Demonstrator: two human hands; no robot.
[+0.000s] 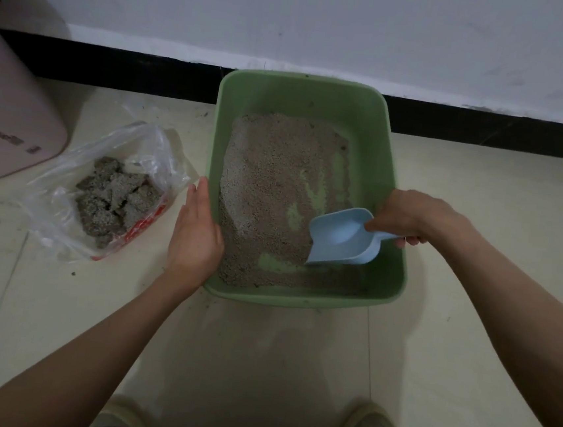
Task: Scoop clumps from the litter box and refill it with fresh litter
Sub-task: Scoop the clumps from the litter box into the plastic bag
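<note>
Right hand grips scoop; left hand flat against litter box on tiled floor.

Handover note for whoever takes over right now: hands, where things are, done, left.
Left hand: open, flat against the left rim of the green litter box, steadying it.
Right hand: grips the handle of the blue scoop, whose front edge is down in the litter at the near right of the box; the scoop looks empty.
Clear plastic bag lies on the floor left of the box, with grey clumps already in it.
Done: several clumps bagged.
Left: litter is thin, with bare green patches; finish scooping, then refill. No fresh litter in view.
</note>
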